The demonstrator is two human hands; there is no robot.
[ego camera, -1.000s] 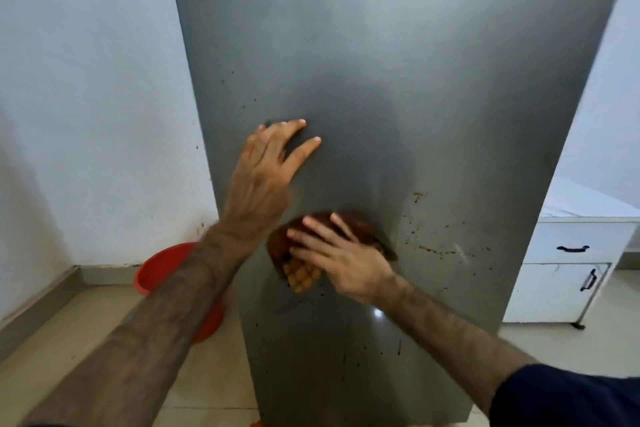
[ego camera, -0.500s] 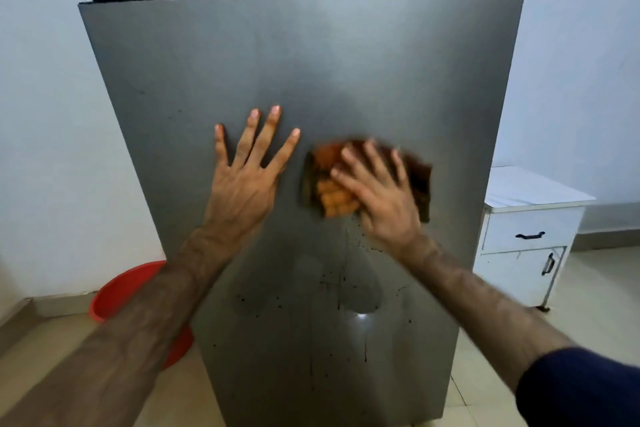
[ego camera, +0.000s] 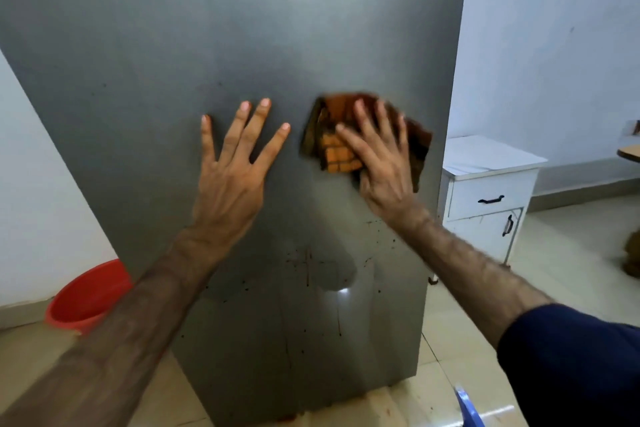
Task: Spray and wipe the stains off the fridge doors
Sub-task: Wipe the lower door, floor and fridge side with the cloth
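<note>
Since half a second earlier our right hand (ego camera: 382, 163) had slid the orange cloth (ego camera: 341, 152) rightward on the fridge door (ego camera: 207, 45), fingers flat on it, left hand (ego camera: 235, 166) splayed flat alongside, while dark specks (ego camera: 304, 263) below both wrists remained unwiped.

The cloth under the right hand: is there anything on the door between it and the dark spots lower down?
Nothing visible. The right hand presses the cloth flat on the fridge door; the dark spots lie below it with only bare door between. The left hand rests flat off to the side.
</note>
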